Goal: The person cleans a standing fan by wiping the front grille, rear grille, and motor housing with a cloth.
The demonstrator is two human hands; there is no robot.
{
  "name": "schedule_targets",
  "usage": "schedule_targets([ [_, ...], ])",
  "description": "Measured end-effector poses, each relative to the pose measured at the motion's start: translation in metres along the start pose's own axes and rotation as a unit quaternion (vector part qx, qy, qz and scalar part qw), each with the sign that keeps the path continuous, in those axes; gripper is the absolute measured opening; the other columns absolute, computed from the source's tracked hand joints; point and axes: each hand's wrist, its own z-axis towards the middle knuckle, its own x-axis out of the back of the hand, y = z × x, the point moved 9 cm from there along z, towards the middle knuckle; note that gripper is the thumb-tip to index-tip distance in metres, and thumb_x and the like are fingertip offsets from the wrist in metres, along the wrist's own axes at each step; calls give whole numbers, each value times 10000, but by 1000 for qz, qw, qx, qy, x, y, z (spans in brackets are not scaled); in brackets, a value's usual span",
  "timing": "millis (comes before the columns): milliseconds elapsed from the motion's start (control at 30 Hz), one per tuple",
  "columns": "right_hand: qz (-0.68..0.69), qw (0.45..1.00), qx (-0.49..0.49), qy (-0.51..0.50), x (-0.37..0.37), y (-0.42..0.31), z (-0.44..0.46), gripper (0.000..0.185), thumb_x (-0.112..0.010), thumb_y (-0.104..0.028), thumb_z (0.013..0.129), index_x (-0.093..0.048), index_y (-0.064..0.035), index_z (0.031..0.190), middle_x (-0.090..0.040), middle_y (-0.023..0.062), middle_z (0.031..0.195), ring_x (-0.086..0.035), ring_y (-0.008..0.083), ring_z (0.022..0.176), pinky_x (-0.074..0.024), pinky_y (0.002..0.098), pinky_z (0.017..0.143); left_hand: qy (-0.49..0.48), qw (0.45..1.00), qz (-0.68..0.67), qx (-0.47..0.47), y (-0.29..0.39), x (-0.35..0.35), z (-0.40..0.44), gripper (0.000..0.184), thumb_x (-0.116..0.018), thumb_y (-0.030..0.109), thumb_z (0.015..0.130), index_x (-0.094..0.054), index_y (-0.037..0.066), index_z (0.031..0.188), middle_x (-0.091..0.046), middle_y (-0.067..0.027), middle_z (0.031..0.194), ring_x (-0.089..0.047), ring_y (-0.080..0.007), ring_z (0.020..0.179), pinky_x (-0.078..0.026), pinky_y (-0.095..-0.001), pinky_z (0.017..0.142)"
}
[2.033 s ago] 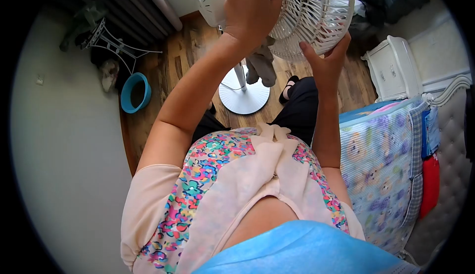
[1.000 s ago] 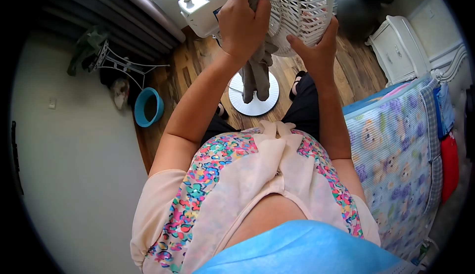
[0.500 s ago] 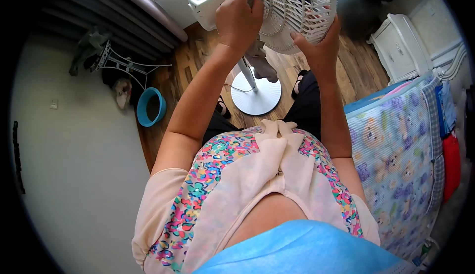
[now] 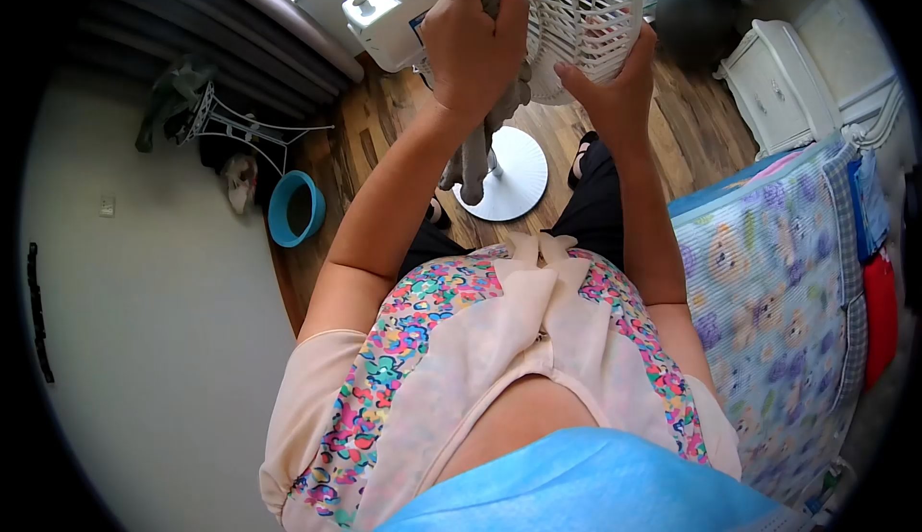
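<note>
A white standing fan [image 4: 586, 28] is in front of me at the top of the head view, its motor housing [image 4: 392, 15] to the left and its cage to the right. My left hand [image 4: 477, 42] is closed round a grey cloth [image 4: 509, 100] against the back of the cage, and the cloth's loose ends hang below. My right hand [image 4: 618, 81] grips the cage's lower right rim, thumb on the near side and fingers partly hidden behind. Below, the round white base [image 4: 514, 181] rests on the floor between my feet, with the cloth covering part of the pole.
A blue basin [image 4: 295, 208] stands on the wooden floor [image 4: 384, 109] at the left, near a white metal rack [image 4: 240, 124]. To the right are a bed with a patterned cover [image 4: 759, 311] and a white cabinet [image 4: 778, 85]. Grey curtains [image 4: 230, 23] hang by the window.
My left hand has moved slightly right with the cloth, whose ends now hang lower and further left. The fan head has shifted a little up and left. My right hand still holds the cage.
</note>
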Motion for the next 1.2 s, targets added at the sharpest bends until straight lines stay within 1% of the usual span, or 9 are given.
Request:
schedule_targets([
  [67, -47, 999, 24, 1, -2, -10, -3, 734, -825, -107, 733, -374, -56, 1310, -593, 144, 1149, -651, 205, 1008, -551, 333, 852, -15, 997, 15, 73, -6, 0, -2, 148, -649, 151, 926, -609, 16, 971, -678, -206, 807, -683, -390, 757, -519, -428, 656],
  [200, -1, 1000, 25, 14, 1, -6, -1, 727, -819, -89, 730, -374, -57, 1304, -593, 144, 1148, -658, 203, 995, -554, 335, 851, -40, 991, 130, 4, -30, -5, -2, 149, -645, 150, 934, -610, 12, 981, -677, -196, 800, -697, -331, 751, -519, -413, 668],
  [367, -24, 999, 32, 16, 5, -3, -1, 767, -819, -138, 685, -351, -84, 1291, -650, 163, 1111, -712, 240, 938, -595, 353, 819, 10, 999, -1, 41, -28, -4, -18, 165, -648, 117, 916, -604, 18, 1040, -677, -205, 850, -686, -363, 791, -522, -418, 695],
  [500, -24, 999, 35, 6, 1, -5, -4, 777, -825, -136, 674, -351, -93, 1288, -651, 160, 1106, -713, 239, 925, -598, 355, 806, 1, 998, -8, 58, -28, -1, -18, 180, -649, 105, 906, -596, 18, 1054, -684, -204, 868, -689, -368, 810, -525, -418, 704],
  [567, -27, 999, 44, 17, 3, -5, -3, 774, -824, -134, 676, -351, -95, 1287, -652, 162, 1107, -713, 240, 924, -599, 356, 800, 14, 997, 80, -18, -21, -2, -22, 169, -640, 102, 909, -592, 13, 1045, -680, -180, 839, -682, -323, 768, -522, -395, 691],
  [800, -17, 1000, 15, -1, 1, -2, -6, 748, -816, -114, 725, -363, -49, 1317, -608, 144, 1149, -668, 206, 1005, -560, 328, 859, -3, 998, -26, 63, -10, -2, -22, 142, -634, 121, 925, -589, 20, 1014, -666, -181, 809, -657, -342, 717, -512, -380, 671],
  [1100, -23, 999, 35, 8, 1, -5, -5, 764, -828, -135, 724, -359, -59, 1323, -600, 153, 1164, -668, 214, 1011, -561, 334, 864, 6, 998, -17, 52, -19, -4, -15, 128, -638, 104, 925, -588, 16, 1002, -643, -184, 777, -642, -328, 690, -504, -383, 655],
  [1167, -30, 999, 16, 1, -1, -3, -13, 766, -830, -141, 723, -360, -61, 1323, -600, 153, 1163, -668, 214, 1010, -561, 336, 864, 36, 999, 21, -35, 3, 2, -19, 118, -635, 101, 927, -592, 14, 995, -648, -184, 780, -647, -329, 699, -507, -393, 669],
  [1200, -28, 999, 19, -1, -1, -3, -14, 763, -827, -136, 723, -362, -60, 1323, -599, 153, 1162, -667, 212, 1011, -560, 335, 866, 7, 1000, 4, 16, 0, 2, -17, 116, -640, 98, 923, -595, 14, 989, -649, -181, 782, -651, -326, 709, -509, -397, 679],
])
